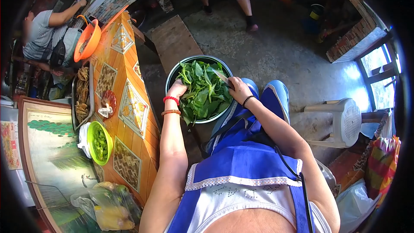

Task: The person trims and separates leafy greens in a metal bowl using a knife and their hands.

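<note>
Leafy green stems (202, 88) fill a large round metal basin (172, 70) in front of my knees. My left hand (177, 89) reaches in at the basin's left side, its fingers closed among the greens; what exactly they grip is partly hidden. At the right rim, my right hand (239, 89) is wrapped round the handle of a knife (221, 77), whose blade points up and left over the leaves.
On the patterned table (148, 146) at left stand a green bowl (100, 143) of green vegetables, a tray (89, 103), an orange basin (87, 41) and bagged produce (111, 209). A white stool (346, 123) stands right. Other people are at upper left and top.
</note>
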{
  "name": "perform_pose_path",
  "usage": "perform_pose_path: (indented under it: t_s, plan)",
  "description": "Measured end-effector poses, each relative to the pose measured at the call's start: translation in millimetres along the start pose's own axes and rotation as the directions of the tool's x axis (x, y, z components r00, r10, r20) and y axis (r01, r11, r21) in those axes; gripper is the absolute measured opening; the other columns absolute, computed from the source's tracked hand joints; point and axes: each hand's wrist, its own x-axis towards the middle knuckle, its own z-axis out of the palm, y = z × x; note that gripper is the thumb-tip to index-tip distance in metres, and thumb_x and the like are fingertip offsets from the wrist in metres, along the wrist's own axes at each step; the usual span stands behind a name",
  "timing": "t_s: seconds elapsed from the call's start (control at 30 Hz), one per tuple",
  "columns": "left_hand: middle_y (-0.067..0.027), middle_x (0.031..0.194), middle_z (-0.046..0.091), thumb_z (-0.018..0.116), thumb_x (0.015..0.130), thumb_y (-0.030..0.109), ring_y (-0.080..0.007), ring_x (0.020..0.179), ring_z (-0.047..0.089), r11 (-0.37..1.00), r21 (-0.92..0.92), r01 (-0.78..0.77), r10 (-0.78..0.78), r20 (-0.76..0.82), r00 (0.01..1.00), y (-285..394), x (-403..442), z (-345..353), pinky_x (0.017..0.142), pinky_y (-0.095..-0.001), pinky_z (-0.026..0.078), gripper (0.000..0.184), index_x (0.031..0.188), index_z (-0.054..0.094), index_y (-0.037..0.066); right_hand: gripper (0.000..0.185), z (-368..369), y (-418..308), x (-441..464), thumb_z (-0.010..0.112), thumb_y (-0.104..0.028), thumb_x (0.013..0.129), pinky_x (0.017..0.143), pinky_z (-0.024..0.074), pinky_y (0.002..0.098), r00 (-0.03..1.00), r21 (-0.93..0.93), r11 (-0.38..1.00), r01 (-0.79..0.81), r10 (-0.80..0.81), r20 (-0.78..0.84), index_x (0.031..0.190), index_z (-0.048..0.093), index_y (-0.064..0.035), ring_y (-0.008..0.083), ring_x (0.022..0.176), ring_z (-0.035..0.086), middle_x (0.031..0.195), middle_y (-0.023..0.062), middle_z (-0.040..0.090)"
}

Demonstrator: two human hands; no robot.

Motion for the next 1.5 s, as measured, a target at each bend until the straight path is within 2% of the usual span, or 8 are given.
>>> perform_pose_path:
  t_s: [0.17,0.33,0.63,1.03,1.17,1.23,1.47,1.5]
  plan:
    - [-0.0108,0.098,0.069,0.061,0.086,0.013,-0.0166,0.088,0.060,0.994,0.093,-0.052,0.062,-0.114,0.992,-0.4,9.4,-3.5,0.081,-0.0319,0.046,0.023,0.103,0.065,-0.003,0.041,-2.8,-5.9,-1.5,0.060,-0.006,0.077,0.089,0.0479,0.0434,0.999,-0.021,0.999,-0.029,0.029,0.022,0.116,0.053,-0.0045,0.0382,0.107,0.056,0.111,0.0191,0.057]
    - [-0.0221,0.102,0.067,0.066,0.079,0.012,-0.0377,0.093,0.064,0.883,0.469,-0.012,0.213,-0.377,0.902,6.7,12.4,-4.8,0.082,-0.0427,0.050,0.031,0.109,0.064,0.005,0.040,0.9,-2.8,-2.0,0.064,-0.007,0.076,0.089,0.0467,0.0428,1.000,0.000,1.000,0.005,-0.005,-0.013,0.114,0.053,-0.0018,0.0384,0.105,0.056,0.108,0.0201,0.058]
    - [-0.0120,0.102,0.062,0.073,0.075,0.013,-0.0341,0.094,0.062,0.725,0.684,0.084,0.424,-0.539,0.728,38.5,-18.7,6.6,0.074,-0.0478,0.054,0.036,0.105,0.054,0.008,0.040,1.3,-0.3,-1.8,0.063,-0.008,0.077,0.090,0.0473,0.0436,1.000,-0.017,0.999,0.027,-0.027,-0.009,0.116,0.053,-0.0044,0.0387,0.106,0.056,0.111,0.0196,0.057]
    - [-0.0092,0.103,0.062,0.074,0.069,0.008,-0.0338,0.094,0.059,0.743,0.667,-0.059,0.581,-0.597,0.553,75.9,-83.8,43.9,0.078,-0.0460,0.048,0.042,0.108,0.059,0.014,0.043,1.3,-1.0,0.2,0.063,-0.006,0.076,0.090,0.0475,0.0422,0.999,-0.006,0.999,0.036,-0.036,-0.036,0.117,0.053,-0.0013,0.0385,0.104,0.057,0.111,0.0218,0.058]
    - [-0.0094,0.105,0.059,0.067,0.075,0.010,-0.0322,0.103,0.053,0.741,0.670,-0.028,0.511,-0.536,0.672,46.5,-61.2,102.8,0.085,-0.0493,0.043,0.032,0.107,0.060,0.012,0.043,0.3,-4.4,2.7,0.064,-0.008,0.076,0.092,0.0469,0.0412,1.000,-0.051,0.999,-0.016,0.016,-0.003,0.118,0.054,-0.0008,0.0372,0.107,0.057,0.114,0.0218,0.058]
    - [-0.0099,0.103,0.059,0.054,0.080,0.008,-0.0303,0.101,0.053,0.712,0.702,-0.012,0.558,-0.556,0.616,33.2,-48.9,128.9,0.090,-0.0472,0.039,0.021,0.100,0.062,0.009,0.044,2.4,0.8,4.3,0.064,-0.010,0.077,0.093,0.0467,0.0409,1.000,-0.094,0.995,-0.021,0.022,0.006,0.119,0.054,-0.0011,0.0366,0.108,0.057,0.115,0.0213,0.059]
    - [-0.0097,0.104,0.058,0.059,0.078,0.008,-0.0304,0.108,0.050,0.779,0.625,-0.037,0.533,-0.631,0.563,23.5,-47.0,128.4,0.097,-0.0451,0.035,0.023,0.100,0.062,0.008,0.046,6.1,10.1,5.1,0.067,-0.012,0.077,0.089,0.0479,0.0409,0.998,-0.183,0.981,0.065,-0.069,-0.015,0.120,0.054,-0.0023,0.0362,0.104,0.059,0.113,0.0204,0.060]
    - [-0.0102,0.105,0.058,0.062,0.076,0.008,-0.0310,0.109,0.050,0.798,0.599,-0.069,0.523,-0.630,0.574,24.5,-49.6,126.4,0.097,-0.0454,0.035,0.026,0.102,0.062,0.008,0.046,3.7,5.3,5.6,0.067,-0.012,0.077,0.090,0.0477,0.0409,1.000,-0.135,0.991,-0.006,0.008,0.016,0.120,0.054,-0.0023,0.0361,0.104,0.059,0.112,0.0203,0.060]
